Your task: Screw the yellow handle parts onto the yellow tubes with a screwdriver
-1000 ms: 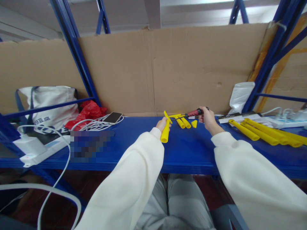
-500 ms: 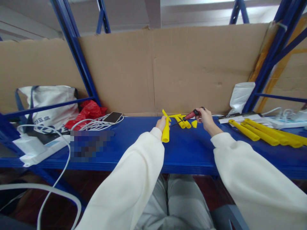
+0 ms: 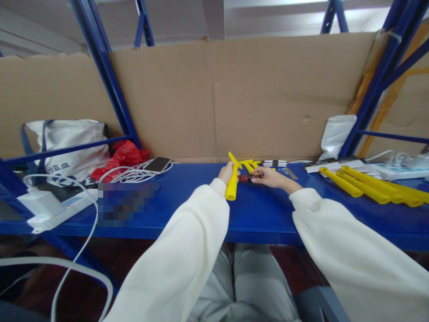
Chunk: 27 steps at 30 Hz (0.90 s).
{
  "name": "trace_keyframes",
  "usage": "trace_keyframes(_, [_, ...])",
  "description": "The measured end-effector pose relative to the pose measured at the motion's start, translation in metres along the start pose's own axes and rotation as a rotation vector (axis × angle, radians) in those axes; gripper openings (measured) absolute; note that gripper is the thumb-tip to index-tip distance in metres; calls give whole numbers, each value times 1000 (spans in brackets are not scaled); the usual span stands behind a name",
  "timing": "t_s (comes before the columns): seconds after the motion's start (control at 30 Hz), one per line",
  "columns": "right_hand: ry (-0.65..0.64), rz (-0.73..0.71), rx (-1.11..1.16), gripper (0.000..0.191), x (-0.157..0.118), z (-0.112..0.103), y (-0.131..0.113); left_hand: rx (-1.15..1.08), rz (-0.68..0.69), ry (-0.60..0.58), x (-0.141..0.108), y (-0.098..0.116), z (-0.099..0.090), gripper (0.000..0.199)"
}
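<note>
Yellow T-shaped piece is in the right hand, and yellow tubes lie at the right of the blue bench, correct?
Not quite: the head view shows the yellow T-shaped piece in the left hand; the right hand holds the red-handled tool. The yellow tubes do lie at the right of the blue bench.

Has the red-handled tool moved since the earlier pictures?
Yes: in view, the red-handled tool has moved left, toward the cardboard crease, and down, toward the table's front edge.
</note>
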State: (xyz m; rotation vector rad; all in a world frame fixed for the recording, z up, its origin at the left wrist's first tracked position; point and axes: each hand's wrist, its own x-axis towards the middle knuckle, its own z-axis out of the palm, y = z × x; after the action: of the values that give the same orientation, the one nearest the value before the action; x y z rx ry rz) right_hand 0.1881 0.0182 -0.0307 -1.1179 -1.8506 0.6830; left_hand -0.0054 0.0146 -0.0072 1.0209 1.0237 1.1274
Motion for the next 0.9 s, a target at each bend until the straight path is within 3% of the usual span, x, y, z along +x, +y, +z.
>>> trace_keyframes(0.13, [4, -63, -129, 20, 4, 1, 3, 19, -8, -78, -2, -1, 3, 29])
trace_keyframes(0.33, [206, -126, -32, 13, 5, 0, -6, 127, -38, -162, -10, 0, 11, 31])
trace_keyframes(0.63, [211, -88, 49, 17, 4, 3, -13, 192, -75, -281, -15, 2, 14, 27])
trace_keyframes(0.9, [182, -53, 30, 23, 3, 5, -12, 242, -93, -256, -17, 3, 16, 28])
